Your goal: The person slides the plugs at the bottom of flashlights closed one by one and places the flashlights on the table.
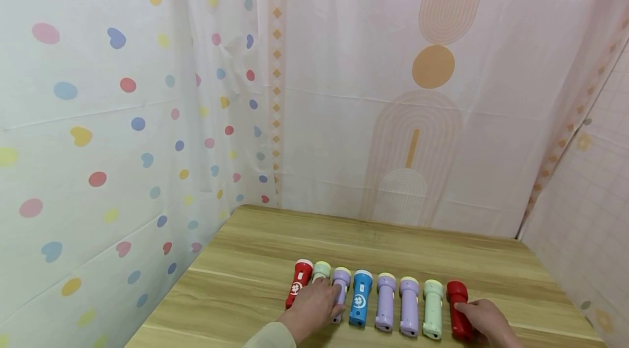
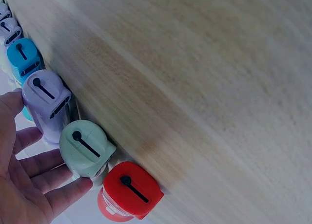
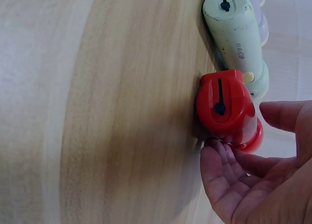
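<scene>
Several small flashlights lie side by side in a row, lens heads away from me. At the row's left end is a red flashlight (image 1: 298, 284) with a white rim. My left hand (image 1: 314, 303) rests over the green flashlight (image 2: 87, 148) and the purple flashlight (image 2: 48, 104) beside it, thumb by the purple one, its fingers fairly straight. At the right end, my right hand (image 1: 487, 319) holds the all-red flashlight (image 3: 226, 104), thumb over its top and fingers curled along its outer side. The undersides of the fingers are hidden in the head view.
Between the hands lie a blue flashlight (image 1: 361, 299), two purple flashlights (image 1: 385, 303) and a green flashlight (image 1: 433, 310). They sit on a wood-grain table (image 1: 245, 260). A dotted curtain (image 1: 123, 173) hangs at the left, and a patterned curtain (image 1: 334, 118) hangs behind the table.
</scene>
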Tool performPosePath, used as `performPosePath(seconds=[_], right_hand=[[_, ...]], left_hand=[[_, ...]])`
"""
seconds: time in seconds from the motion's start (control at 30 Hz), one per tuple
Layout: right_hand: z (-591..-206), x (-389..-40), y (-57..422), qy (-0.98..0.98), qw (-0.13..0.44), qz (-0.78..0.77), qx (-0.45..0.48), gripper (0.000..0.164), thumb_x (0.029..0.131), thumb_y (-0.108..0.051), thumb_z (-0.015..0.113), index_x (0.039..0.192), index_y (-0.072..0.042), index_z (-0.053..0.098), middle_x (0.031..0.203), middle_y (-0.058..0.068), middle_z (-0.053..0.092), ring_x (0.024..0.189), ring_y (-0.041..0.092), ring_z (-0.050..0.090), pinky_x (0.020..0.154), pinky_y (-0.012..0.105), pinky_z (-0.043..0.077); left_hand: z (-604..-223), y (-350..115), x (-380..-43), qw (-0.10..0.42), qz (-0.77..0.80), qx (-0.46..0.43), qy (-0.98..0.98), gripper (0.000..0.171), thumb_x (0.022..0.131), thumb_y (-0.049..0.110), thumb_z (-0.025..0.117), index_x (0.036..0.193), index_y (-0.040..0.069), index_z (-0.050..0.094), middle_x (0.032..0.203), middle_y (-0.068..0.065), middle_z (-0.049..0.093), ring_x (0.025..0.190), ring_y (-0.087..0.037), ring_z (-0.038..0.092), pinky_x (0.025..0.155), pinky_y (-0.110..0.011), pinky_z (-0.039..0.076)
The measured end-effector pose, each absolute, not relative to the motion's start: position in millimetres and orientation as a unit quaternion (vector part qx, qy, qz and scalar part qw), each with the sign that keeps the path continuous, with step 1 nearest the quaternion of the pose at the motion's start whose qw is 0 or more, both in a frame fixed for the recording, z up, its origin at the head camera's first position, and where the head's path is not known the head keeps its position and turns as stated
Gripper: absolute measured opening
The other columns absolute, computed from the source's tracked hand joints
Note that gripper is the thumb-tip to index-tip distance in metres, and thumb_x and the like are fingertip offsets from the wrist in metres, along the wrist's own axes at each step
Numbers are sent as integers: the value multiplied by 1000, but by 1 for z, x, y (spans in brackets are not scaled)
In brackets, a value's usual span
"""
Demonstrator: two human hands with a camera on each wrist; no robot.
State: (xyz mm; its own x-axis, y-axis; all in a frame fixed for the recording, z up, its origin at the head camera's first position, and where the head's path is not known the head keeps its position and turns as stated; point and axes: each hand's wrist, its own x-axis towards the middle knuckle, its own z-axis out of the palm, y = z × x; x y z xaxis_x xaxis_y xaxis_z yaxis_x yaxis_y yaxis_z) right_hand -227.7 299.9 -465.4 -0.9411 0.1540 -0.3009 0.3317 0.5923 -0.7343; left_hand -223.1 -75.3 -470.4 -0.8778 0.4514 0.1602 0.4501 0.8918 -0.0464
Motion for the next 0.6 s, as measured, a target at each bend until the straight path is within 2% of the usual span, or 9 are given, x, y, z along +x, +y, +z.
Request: performPosePath(seconds=[0.37,0.6], right_hand=[[-456,-224,298,931,74,-341,103,53,95,-27,56,111,23,52,79,13,56,69,22,53,61,30,42],[-452,-223,298,941,62,-319,92,56,94,-31,57,113,22,54,84,12,59,75,24,55,65,34,45]], left_hand=[[-469,-76,-222,97,12,-231,-968,37,90,52,67,99,16,66,84,-1,59,79,-16,58,64,-33,53],[-468,-77,-223,137,29,-245,-959,35,89,50,69,91,16,64,80,-1,56,77,-17,56,62,-32,51]])
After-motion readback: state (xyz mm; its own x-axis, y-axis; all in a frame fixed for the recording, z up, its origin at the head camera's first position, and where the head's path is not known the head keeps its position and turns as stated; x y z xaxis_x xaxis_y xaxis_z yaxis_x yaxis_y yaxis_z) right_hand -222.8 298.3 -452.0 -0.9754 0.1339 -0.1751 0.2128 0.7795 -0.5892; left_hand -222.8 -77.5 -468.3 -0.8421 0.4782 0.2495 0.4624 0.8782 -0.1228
